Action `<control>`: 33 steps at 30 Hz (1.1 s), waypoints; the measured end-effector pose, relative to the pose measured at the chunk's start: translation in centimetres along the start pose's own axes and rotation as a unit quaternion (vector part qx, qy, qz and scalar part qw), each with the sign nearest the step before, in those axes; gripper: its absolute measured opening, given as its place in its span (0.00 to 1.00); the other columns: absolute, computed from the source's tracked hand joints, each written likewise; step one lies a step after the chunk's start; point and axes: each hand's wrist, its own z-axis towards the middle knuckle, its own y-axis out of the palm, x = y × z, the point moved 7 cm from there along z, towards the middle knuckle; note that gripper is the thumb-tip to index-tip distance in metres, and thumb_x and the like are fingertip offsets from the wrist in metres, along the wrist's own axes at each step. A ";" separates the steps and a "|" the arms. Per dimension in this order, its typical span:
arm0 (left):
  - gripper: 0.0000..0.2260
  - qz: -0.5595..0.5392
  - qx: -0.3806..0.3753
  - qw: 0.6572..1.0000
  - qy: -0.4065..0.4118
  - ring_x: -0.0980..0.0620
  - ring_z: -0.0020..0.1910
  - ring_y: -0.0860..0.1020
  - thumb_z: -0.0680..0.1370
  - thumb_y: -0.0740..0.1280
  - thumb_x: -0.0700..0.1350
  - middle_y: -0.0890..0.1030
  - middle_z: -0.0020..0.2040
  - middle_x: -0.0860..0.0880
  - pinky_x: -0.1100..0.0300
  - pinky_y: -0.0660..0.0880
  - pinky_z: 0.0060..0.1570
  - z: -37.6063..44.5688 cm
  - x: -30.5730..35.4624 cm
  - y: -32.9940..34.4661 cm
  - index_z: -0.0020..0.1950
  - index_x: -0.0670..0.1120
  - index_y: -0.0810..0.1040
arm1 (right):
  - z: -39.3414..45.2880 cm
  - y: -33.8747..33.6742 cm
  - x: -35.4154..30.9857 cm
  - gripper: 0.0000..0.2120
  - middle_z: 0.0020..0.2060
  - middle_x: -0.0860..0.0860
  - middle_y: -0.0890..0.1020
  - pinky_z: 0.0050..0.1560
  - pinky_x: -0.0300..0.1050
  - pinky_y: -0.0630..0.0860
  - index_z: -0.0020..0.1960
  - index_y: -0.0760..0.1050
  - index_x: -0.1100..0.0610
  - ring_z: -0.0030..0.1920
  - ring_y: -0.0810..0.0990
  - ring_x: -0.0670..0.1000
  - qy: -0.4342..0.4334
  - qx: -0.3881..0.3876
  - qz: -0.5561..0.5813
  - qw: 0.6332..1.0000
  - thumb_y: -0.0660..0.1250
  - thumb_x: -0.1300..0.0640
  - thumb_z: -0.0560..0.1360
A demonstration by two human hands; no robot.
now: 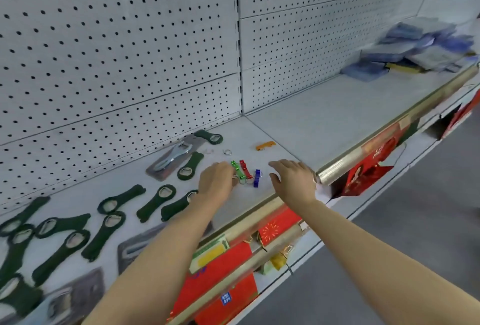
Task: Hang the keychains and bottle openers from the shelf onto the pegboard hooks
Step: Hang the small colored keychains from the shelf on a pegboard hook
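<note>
Small keychain openers lie on the white shelf: a green one, a red one and a blue one, with an orange one farther back. My left hand rests at the green keychain, its fingers curled down onto the keychain's ring end; whether it grips is unclear. My right hand hovers just right of the blue one, fingers spread, holding nothing. Several dark green bottle openers lie to the left. The pegboard behind shows no hooks in view.
A carded metal opener lies near the back wall, and more grey cards sit at the near left. A loose key ring lies behind the keychains. Blue packets are piled at the far right. Red items hang below the shelf edge.
</note>
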 end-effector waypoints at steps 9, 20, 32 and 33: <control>0.11 0.107 -0.036 0.992 -0.048 0.50 0.38 0.76 0.80 0.59 0.41 0.79 0.39 0.49 0.56 0.69 0.36 0.1 0.5 0.5 0.47 0.46 0.82 | 2.1 5.3 2.5 0.12 0.51 0.53 0.85 0.57 0.49 0.73 0.58 0.81 0.56 0.52 0.82 0.56 -0.097 -0.118 0.056 0.987 0.68 0.61 0.75; 0.08 -0.148 0.150 0.960 -0.186 0.54 0.31 0.77 0.81 0.63 0.47 0.78 0.31 0.53 0.53 0.75 0.33 -2.0 -1.7 -1.2 0.42 0.50 0.74 | 9.8 9.0 6.0 0.15 0.57 0.50 0.81 0.58 0.46 0.71 0.62 0.78 0.52 0.59 0.76 0.54 -0.078 -0.168 0.023 0.982 0.67 0.61 0.76; 0.05 -0.234 0.195 0.936 -0.179 0.57 0.33 0.80 0.80 0.68 0.43 0.81 0.34 0.54 0.65 0.76 0.35 -0.1 -2.5 -1.8 0.44 0.48 0.78 | 14.1 11.8 5.4 0.09 0.53 0.55 0.77 0.55 0.48 0.71 0.55 0.76 0.57 0.54 0.76 0.57 -0.057 -0.329 -0.045 0.941 0.64 0.53 0.79; 0.05 -0.237 0.192 0.936 -0.178 0.56 0.34 0.81 0.80 0.67 0.43 0.81 0.35 0.54 0.66 0.76 0.36 0.0 -2.6 -1.7 0.44 0.48 0.78 | 13.9 11.8 5.4 0.07 0.52 0.56 0.78 0.51 0.47 0.72 0.54 0.75 0.58 0.51 0.77 0.57 -0.040 -0.332 -0.032 0.942 0.64 0.56 0.78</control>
